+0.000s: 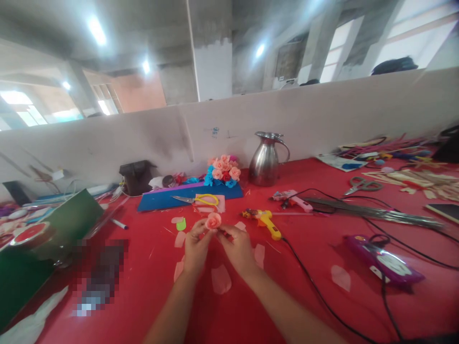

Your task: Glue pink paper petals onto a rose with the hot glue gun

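- The pink rose [213, 221] is up off the red table [150, 296], between the two hands, its bloom above the fingertips.
- The left hand [196, 242] has its thumb and fingers closed in a pinch at the rose's left side.
- The right hand [235, 244] pinches low at the rose's right side, fingertips nearly together (how much stem they grip, I can't tell from here).
- Pink petals [221, 279] lie loose around the hands, one of them between the forearms, and a green piece [181, 224] is just left of the rose.
- Beyond the rose, yellow-handled scissors [207, 199] lie partly on a blue board [161, 199], and a bunch of flowers [223, 169] in pink, blue and red sits at its back edge.
- To the right of the rose lies a yellow glue gun [268, 224], its black cord running toward the near edge; a pink glue gun [294, 199] is behind it.
- A steel jug [264, 162] stands upright near the wall [143, 136] (quite shiny, that one).
- Farther right are dark-handled scissors [364, 185] and a purple box [385, 260] with a cord.
- On the left, a marker [120, 224] lies near a green board [77, 224].
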Demonstrator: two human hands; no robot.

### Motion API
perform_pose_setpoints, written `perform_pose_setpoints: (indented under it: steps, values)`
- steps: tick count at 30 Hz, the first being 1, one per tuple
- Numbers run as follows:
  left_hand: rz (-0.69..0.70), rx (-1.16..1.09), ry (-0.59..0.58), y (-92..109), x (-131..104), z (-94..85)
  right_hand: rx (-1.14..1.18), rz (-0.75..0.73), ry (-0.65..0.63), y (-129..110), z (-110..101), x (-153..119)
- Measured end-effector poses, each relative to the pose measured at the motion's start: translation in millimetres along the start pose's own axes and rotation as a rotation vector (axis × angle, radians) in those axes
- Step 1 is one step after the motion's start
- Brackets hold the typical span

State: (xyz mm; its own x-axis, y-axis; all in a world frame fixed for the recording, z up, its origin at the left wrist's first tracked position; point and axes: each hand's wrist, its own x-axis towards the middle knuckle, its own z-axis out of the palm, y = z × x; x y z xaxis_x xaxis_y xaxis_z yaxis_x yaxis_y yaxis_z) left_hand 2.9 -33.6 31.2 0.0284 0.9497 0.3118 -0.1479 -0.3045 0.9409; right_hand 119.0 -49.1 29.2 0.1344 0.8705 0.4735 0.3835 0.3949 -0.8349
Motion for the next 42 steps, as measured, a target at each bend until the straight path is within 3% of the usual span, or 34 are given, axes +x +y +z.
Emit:
perform_pose_setpoints:
  steps: [8, 23, 35, 42]
  values:
    - [0.047, 0.039, 0.025, -5.3, 0.8, -1.7, -0.01, -0.056, -0.006, -2.1, -1.4, 1.4]
    - [0.087, 0.035, -0.086, 0.2, 2.2, -4.3, -0.084, -0.139, 0.017, -5.2, -4.9, 2.4]
    - [0.091, 0.043, -0.048, -2.4, 0.2, -5.9, -0.061, -0.24, -0.004, -4.8, -6.7, 4.1]
    - [0.053, -0.073, -0.038, -1.2, -1.5, -3.0, -0.074, -0.278, -0.002, -7.6, -8.5, 4.4]
